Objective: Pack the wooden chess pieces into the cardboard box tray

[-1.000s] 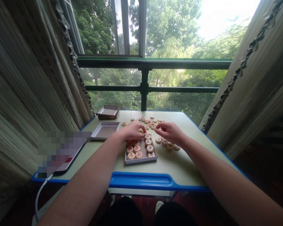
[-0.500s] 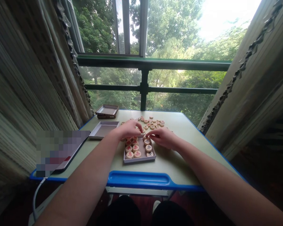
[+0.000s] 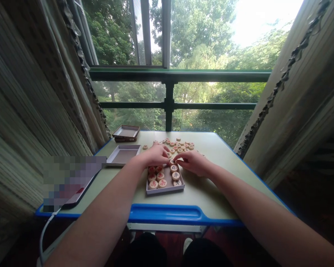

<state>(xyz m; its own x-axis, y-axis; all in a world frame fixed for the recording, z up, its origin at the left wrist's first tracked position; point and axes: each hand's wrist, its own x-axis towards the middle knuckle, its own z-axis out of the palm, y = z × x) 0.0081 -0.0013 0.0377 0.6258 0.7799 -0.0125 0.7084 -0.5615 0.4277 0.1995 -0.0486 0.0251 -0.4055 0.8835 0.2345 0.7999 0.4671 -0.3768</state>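
Observation:
An open shallow box [image 3: 165, 191] lies before me on the table. Red-marked xiangqi pieces [image 3: 153, 184] fill its left side, and black-marked pieces [image 3: 176, 175] run down the right, with bare floor between. My right hand [image 3: 193, 163] reaches in from the right, thumb and index finger closed at a piece [image 3: 173, 162] by the box's far right corner. My left hand [image 3: 156, 155] hangs over the far left part of the box, fingers curled down close to the right fingertips. Whatever is under its fingertips is hidden. Loose pieces [image 3: 180, 150] lie scattered just beyond both hands.
A second shallow tray [image 3: 109, 163] stands to the left, with stacked brown box parts [image 3: 125, 139] behind it. A blurred flat device [image 3: 78, 185] with a white cable [image 3: 43, 230] sits at the left edge. A blue groove [image 3: 167, 212] lines the table's [image 3: 219, 200] front.
My left hand has moved slightly right and nearer, from the loose pieces toward the box's far edge. A loose piece behind it now shows. My right hand has barely moved.

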